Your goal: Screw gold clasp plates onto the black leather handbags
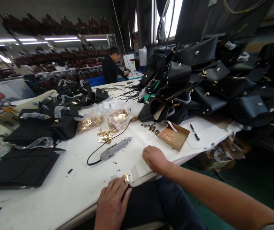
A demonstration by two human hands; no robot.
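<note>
My left hand (pixel 113 199) lies at the bottom centre over the edge of a black leather piece (pixel 141 204), its fingers beside a small gold metal plate (pixel 126 178). My right hand (pixel 155 158) rests on the white table with its fingers curled; whatever they may hold is hidden. To its right, a cardboard box (pixel 182 139) contains small copper-coloured parts. A grey electric screwdriver (pixel 116 148) with a black cord lies beyond my hands. Loose gold fittings (pixel 105 136) are heaped behind the tool.
Plastic bags of gold fittings (pixel 119 118) stand mid-table. Black bags (pixel 65 124) are on the left, with a large pile (pixel 206 95) at the right back. A black pen (pixel 194 132) lies near the right edge. A person (pixel 111 68) works at the far end.
</note>
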